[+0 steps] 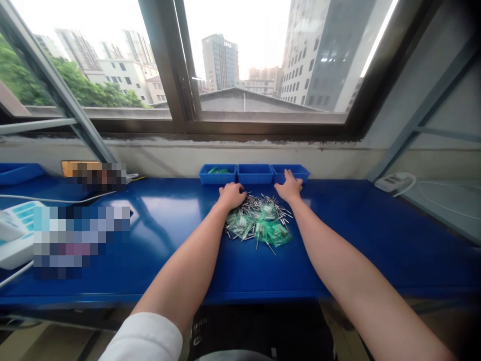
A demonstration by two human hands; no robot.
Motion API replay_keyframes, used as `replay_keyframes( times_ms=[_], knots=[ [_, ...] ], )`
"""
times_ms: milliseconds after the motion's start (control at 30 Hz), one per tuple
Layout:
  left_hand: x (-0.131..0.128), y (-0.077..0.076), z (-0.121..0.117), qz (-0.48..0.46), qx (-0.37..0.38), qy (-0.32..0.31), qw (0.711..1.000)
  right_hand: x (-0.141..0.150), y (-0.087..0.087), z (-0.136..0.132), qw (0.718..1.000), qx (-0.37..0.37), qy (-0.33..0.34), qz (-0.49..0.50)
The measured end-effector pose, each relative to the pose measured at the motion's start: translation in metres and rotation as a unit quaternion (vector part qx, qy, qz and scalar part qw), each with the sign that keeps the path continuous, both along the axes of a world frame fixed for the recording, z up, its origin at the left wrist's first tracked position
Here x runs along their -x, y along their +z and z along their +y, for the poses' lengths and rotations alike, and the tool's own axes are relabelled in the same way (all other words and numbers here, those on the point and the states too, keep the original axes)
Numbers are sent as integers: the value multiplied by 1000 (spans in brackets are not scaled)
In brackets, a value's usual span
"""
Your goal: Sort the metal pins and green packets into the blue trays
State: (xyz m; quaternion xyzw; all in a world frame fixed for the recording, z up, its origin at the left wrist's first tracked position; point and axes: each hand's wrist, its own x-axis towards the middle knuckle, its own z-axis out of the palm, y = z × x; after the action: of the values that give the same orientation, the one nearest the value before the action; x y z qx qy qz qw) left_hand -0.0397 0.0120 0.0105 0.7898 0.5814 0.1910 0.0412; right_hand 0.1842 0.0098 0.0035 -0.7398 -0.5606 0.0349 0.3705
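A heap of thin metal rods lies on the blue table, mixed with small green-tinted plastic bags. My left hand is at the heap's far left edge, fingers curled down and close together; whatever is in them is hidden. Three blue bins stand in a row behind the heap. The left bin has green bags in it, and the middle bin is beside it. At the front wall of the right bin, my right hand has its fingers spread, some over the rim, with nothing visible in them.
The blue table runs under a window. On the left are a white and teal device, a blurred patch, cables and another blue tray. A white power strip lies at the back right by a metal frame.
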Motion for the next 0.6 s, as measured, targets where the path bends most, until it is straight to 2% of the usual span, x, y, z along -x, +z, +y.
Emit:
replay_keyframes(
  times_ms=[100,200,300,433,600],
  knots=[
    [-1,1,-2,0,7,3,1000,0,0,0,1000,-7,-1,11],
    [-2,3,-4,-25,17,-1,1000,1,2,0,998,-68,2,15],
    [-3,5,-7,-52,34,-21,998,4,3,-1,992,-106,62,1],
    [-3,5,-8,-54,44,-36,997,12,0,-4,983,-52,176,-20],
    [-2,4,-7,-40,50,-81,995,19,-6,-4,973,24,216,-80]
  ],
)
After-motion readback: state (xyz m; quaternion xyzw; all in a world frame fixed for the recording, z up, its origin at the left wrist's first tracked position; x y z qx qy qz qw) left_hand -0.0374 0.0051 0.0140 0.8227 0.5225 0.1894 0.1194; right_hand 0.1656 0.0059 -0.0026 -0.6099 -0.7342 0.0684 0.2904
